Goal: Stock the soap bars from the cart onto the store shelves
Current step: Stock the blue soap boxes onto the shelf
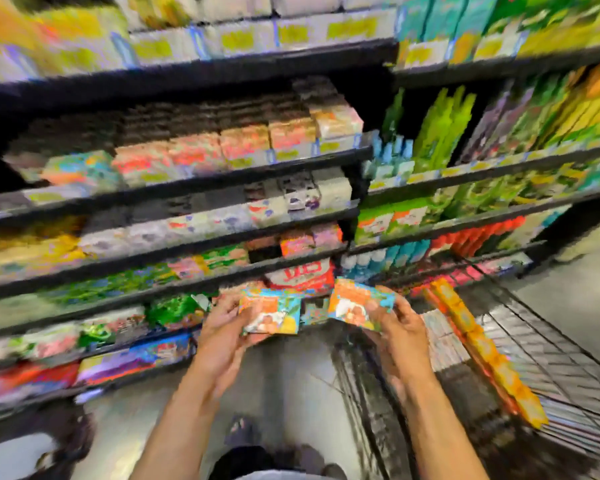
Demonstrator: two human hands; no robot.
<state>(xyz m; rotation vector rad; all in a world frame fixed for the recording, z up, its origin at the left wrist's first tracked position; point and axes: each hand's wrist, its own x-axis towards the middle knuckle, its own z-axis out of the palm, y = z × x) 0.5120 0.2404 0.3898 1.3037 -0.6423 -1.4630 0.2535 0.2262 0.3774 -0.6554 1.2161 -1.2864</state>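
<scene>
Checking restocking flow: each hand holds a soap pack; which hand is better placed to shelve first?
Probably the left hand: its pack sits nearer the shelves, while the right hand is by the cart.

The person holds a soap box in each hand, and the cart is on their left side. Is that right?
Not quite. The head view shows the cart on the person's right side, not the left. The rest is right: the left hand grips one soap box and the right hand grips the other soap box.

left hand (227, 329) gripping, right hand (400, 327) gripping
</scene>
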